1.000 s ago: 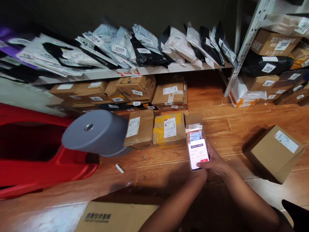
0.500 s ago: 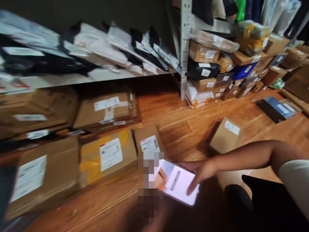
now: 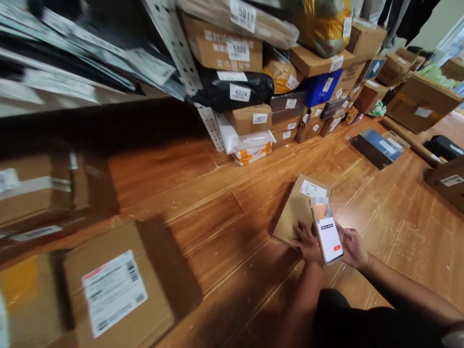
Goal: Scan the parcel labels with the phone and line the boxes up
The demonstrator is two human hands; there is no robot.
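My right hand (image 3: 353,249) is closed around the right side of a smartphone (image 3: 329,239). The phone's lit screen faces up and shows a white page with a small red button. My left hand (image 3: 307,241), fingers spread, touches the near part of a cardboard box (image 3: 295,210) lying on the floor. That box bears a white shipping label (image 3: 313,188) near its far end. The phone hangs over the box's right edge and hides part of it.
A shelf post (image 3: 177,48) stands at upper left beside stacked, numbered parcels (image 3: 239,94). Another labelled cardboard box (image 3: 116,285) sits at lower left. Farther right on the wooden floor lie a flat blue-and-black package (image 3: 379,147) and a long cardboard tube (image 3: 413,140).
The view has swung right. The phone has moved over the cardboard box and is now in my right hand, which earlier reached over its screen. My left hand now rests on the box.
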